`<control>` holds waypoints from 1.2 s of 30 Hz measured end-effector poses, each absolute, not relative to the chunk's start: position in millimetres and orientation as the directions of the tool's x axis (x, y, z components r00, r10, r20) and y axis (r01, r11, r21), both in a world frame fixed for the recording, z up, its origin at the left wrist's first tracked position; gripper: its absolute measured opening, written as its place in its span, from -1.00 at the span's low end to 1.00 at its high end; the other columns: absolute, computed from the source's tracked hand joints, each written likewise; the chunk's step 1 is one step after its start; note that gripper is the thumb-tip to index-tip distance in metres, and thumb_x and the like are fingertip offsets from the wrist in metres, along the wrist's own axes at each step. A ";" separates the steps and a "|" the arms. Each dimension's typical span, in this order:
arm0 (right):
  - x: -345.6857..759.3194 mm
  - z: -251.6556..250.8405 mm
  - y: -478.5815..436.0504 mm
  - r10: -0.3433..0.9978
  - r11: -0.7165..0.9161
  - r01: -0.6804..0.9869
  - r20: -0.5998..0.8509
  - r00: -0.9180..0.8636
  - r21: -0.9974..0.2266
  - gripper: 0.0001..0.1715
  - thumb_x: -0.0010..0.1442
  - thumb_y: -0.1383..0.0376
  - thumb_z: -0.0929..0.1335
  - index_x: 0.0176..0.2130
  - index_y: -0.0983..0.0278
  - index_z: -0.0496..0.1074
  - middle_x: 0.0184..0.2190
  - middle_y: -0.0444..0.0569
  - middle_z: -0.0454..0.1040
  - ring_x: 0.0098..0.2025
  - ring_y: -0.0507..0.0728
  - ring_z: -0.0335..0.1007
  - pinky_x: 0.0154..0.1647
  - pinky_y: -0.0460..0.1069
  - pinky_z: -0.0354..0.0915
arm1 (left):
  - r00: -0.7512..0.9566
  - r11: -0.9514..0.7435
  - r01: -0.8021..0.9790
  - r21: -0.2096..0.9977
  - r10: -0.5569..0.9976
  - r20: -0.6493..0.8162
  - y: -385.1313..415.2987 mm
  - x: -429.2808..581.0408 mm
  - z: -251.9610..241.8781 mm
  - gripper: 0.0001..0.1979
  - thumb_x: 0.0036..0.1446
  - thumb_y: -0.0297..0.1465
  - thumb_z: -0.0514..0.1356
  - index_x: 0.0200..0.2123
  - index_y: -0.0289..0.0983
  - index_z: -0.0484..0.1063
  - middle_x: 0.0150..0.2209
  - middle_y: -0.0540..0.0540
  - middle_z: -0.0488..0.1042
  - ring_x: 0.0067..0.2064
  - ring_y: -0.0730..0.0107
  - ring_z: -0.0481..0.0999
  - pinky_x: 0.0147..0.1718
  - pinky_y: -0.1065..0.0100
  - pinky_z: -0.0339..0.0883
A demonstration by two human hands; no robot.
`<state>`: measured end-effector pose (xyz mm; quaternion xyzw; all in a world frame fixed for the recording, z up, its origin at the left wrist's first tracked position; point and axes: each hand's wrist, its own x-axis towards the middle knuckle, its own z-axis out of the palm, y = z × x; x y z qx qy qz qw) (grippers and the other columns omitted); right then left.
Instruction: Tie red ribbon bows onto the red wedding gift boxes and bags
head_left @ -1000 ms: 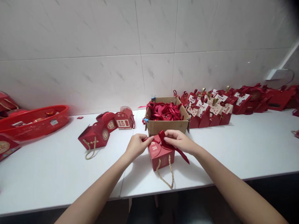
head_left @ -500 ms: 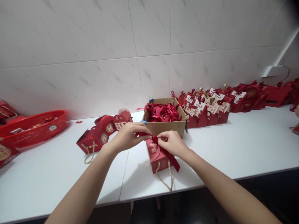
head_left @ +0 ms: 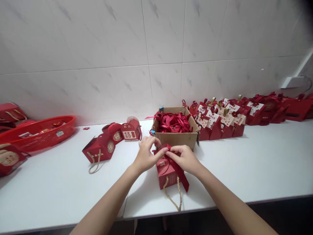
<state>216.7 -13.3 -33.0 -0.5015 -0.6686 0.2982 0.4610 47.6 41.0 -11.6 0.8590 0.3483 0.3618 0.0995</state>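
Note:
A red gift box (head_left: pixel 166 176) with a gold rope handle (head_left: pixel 179 195) stands near the table's front edge. Across its top runs a dark red ribbon (head_left: pixel 182 178), one tail hanging down the right side. My left hand (head_left: pixel 150 151) is at the ribbon's knot, its thumb and fingers curled in on it. Closed in a pinch, my right hand (head_left: pixel 184 158) grips the ribbon from the other side. Both thumbs nearly meet above the box. The knot itself is partly hidden by my fingers.
Behind the gift box is a cardboard box (head_left: pixel 176 138) of loose red ribbons. Several finished-looking red boxes (head_left: pixel 215 125) line the wall at right. More red boxes (head_left: pixel 100 148) and a red plastic basin (head_left: pixel 49 142) stand at left.
My left hand has moved in toward the right hand, from the ribbon end it was pulling leftward to the knot. The view has tilted slightly upward.

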 end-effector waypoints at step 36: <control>217.1 -38.2 -31.3 0.837 0.432 0.666 0.545 -0.045 -0.609 -0.88 0.13 0.30 0.41 -0.29 0.25 0.57 -0.44 -0.08 0.46 -0.42 0.05 0.37 -0.39 -0.07 0.29 | 0.492 -0.455 0.073 0.888 0.791 0.365 42.5 52.9 -35.9 -0.83 -0.06 -0.37 0.33 -0.56 -0.34 0.47 -0.46 -0.06 0.48 -0.43 0.48 0.38 -0.44 0.44 0.24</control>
